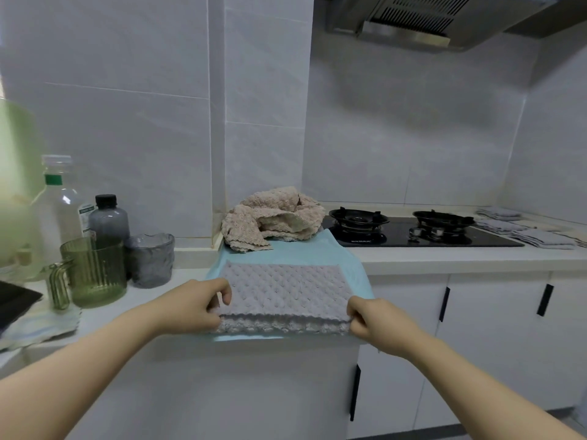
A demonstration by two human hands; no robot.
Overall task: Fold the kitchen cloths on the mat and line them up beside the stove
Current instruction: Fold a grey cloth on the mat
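Note:
A grey bobbled cloth (282,290) lies folded in half on the light-blue mat (295,252), its doubled edge toward me. My left hand (197,308) pinches its near left corner, and my right hand (370,317) pinches its near right corner. Behind it, at the mat's far end, a heap of crumpled beige cloths (270,219) sits unfolded. To the right of the black gas stove (413,230), several folded grey cloths (527,230) lie in a row on the counter.
On the counter to the left stand a green ribbed jug (95,271), a grey glass cup (152,258), a dark bottle (109,220) and a clear bottle (58,204). A range hood (422,23) hangs above the stove. White cabinet doors sit below the counter.

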